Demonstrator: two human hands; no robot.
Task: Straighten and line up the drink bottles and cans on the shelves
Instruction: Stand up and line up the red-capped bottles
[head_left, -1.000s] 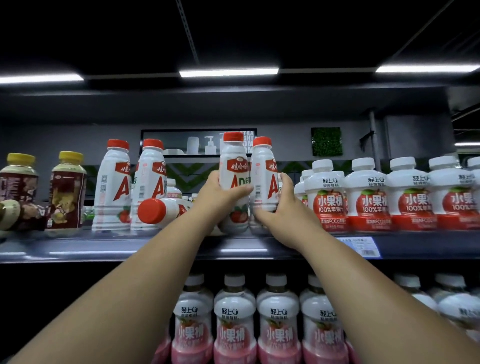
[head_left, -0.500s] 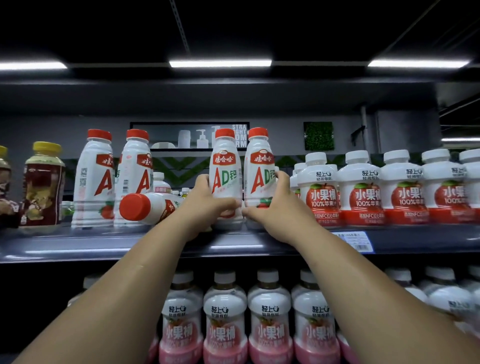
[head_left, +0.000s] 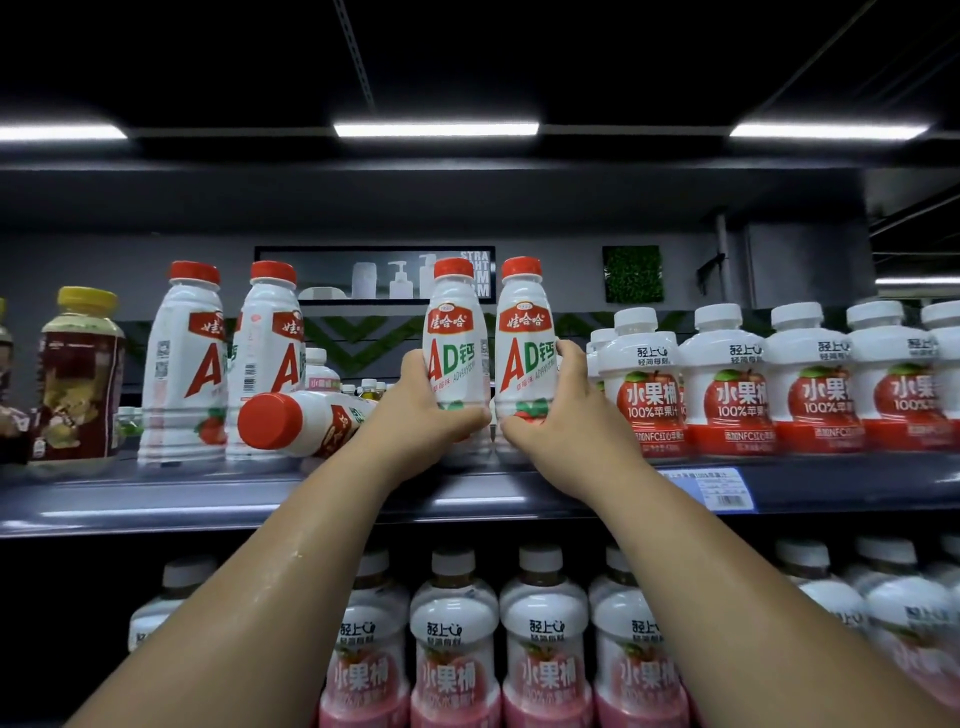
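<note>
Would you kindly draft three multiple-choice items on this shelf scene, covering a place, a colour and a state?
1. Where does the toppled bottle lie?
A. Left of the left hand
B. Right of the right hand
C. On the lower shelf

2. What colour are the caps of the apple juice bottles on the upper shelf?
A. Red
B. White
C. Yellow

3. How do the two held AD bottles stand?
A. Lying flat
B. Upside down
C. Upright, labels forward

Answers:
1 A, since it lies beside the left hand.
2 B, as their caps are white.
3 C, because the left bottle and right bottle, by the right hand, stand upright.
</note>
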